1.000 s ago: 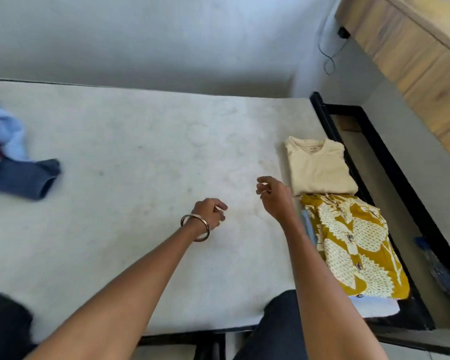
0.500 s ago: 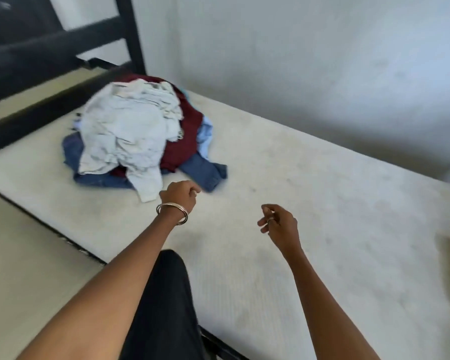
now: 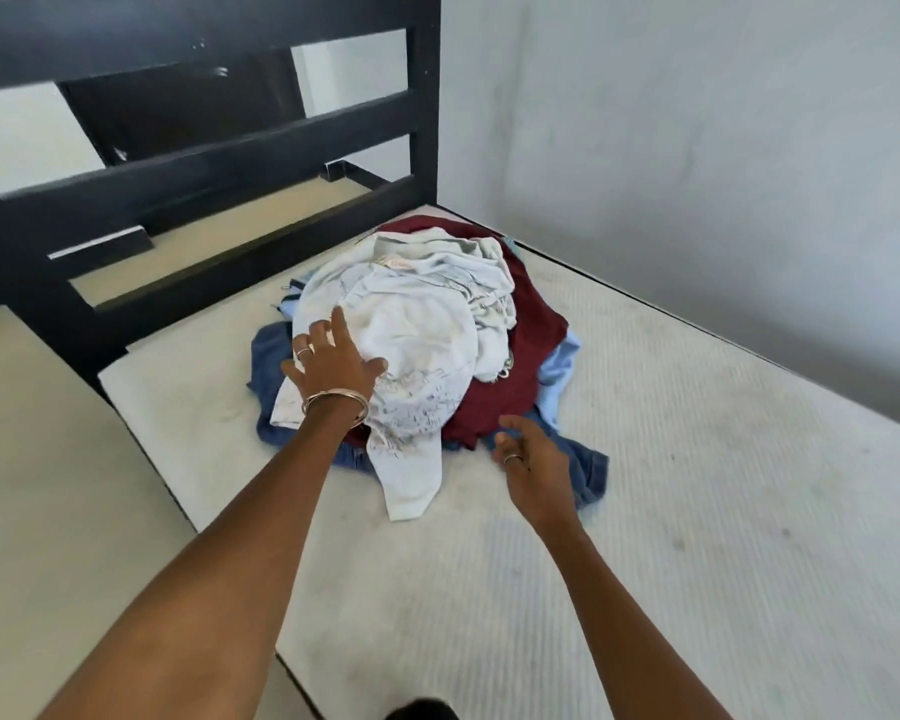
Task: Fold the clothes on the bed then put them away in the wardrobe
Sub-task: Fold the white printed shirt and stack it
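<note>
One clothes heap (image 3: 422,345) (two hands (image 3: 333,363) nearby)

place: a bedroom in a home
bed: a white mattress (image 3: 645,511) fills most of the view, and its far corner sits against the wall
frame: a black slatted bed end (image 3: 204,148) stands at the mattress's far left edge
clothes: a heap of clothes (image 3: 427,345) lies near that far corner
wall: a plain pale wall (image 3: 697,148) runs along the mattress's far edge
</note>
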{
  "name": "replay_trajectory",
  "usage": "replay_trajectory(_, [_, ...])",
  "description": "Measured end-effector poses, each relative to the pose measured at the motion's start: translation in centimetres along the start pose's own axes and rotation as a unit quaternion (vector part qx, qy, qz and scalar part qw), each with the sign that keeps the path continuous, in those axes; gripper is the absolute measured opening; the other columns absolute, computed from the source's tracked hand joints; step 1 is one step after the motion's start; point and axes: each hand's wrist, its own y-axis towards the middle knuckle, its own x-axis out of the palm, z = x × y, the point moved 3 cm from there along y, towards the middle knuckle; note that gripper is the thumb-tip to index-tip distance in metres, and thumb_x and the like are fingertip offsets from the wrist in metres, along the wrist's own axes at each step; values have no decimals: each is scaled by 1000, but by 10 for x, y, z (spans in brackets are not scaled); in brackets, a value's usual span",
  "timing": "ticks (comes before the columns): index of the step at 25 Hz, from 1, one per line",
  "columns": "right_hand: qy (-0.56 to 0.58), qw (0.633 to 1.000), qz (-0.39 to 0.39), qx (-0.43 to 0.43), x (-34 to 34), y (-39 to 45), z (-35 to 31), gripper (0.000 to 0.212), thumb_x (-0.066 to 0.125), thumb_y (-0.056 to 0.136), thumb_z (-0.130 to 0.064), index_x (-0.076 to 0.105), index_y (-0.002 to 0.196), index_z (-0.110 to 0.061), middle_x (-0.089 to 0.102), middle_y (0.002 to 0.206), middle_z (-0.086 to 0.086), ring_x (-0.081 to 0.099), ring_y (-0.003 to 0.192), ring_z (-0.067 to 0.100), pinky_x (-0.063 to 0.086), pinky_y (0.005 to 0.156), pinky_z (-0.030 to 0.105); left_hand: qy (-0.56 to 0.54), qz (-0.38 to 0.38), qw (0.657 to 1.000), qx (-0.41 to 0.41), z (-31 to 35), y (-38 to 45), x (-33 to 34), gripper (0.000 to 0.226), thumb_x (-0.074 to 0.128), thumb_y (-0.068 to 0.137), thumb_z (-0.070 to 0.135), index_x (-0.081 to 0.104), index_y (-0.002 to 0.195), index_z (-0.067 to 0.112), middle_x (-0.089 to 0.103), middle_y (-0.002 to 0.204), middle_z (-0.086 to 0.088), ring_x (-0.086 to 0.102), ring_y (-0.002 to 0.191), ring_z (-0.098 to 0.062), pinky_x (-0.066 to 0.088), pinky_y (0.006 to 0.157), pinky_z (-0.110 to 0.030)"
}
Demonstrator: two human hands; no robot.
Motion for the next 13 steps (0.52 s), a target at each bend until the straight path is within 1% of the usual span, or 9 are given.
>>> replay_trajectory(1, [4,1000,-9,1,7,7,0,39,47,90,10,60,120,-12,67,78,-12,65,83,1,54,81,28,-30,-22,999,-29,3,14,5,78,62,85,53,28,148,23,32,148,-12,24,137,-39,23,106,-56])
replay_trajectory(2, [3,1000,-17,4,13,13,3,41,47,89,10,60,120,-13,68,79,-11,66,88,2,54,85,30,-52,-31,997,-51,5,26,9,68,62,85,52,40,142,25,38,143,-12,28,134,-39,24,106,-56])
replay_trajectory(4, [-4,1000,-18,14,22,18,8,42,47,88,10,60,120,-14,69,80,-11,67,88,2,54,87,29,-69,19,996,-44,7,35,8,40,61,87,41,61,122,23,53,127,-11,42,122,-35,32,100,-51])
replay_trajectory(6, [-9,1000,-12,22,22,14,10,43,48,87,10,61,120,-14,68,80,-15,66,85,1,54,88,29,-152,129,979,45,7,29,0,29,63,84,31,69,105,12,62,111,-12,53,107,-34,40,89,-43])
replay_trajectory(7, [-16,1000,-9,25,20,10,8,41,50,88,8,61,121,-13,66,78,-16,64,83,0,53,88,30,-223,167,955,105,9,19,-7,26,64,83,27,68,98,7,65,102,-12,57,97,-32,42,83,-38])
replay_trajectory(9, [-10,1000,-1,26,12,1,-7,35,62,91,-4,59,124,-13,64,79,-14,62,80,3,52,86,31,-340,184,904,184,23,-5,-32,24,67,86,25,63,90,2,63,81,-6,55,75,-19,41,69,-27])
replay_trajectory(10, [8,1000,-10,26,8,-2,-17,43,70,89,-15,56,129,-14,64,85,-9,62,84,8,52,85,31,-377,173,884,216,36,-18,-50,28,66,88,28,62,91,1,59,76,-3,50,68,-11,39,64,-19])
replay_trajectory(11, [24,999,-33,26,3,-4,-32,60,78,83,-28,50,135,-17,63,97,-4,60,94,11,50,87,29,-394,163,869,253,55,-33,-69,33,64,88,33,63,93,0,58,76,-1,47,65,-4,36,61,-10])
replay_trajectory(13, [28,997,-65,-10,-5,-11,-64,94,84,68,-52,36,144,-25,56,127,-3,52,118,13,44,94,27,-404,125,841,338,99,-65,-104,44,65,85,43,66,97,0,61,80,5,51,68,5,34,64,-1])
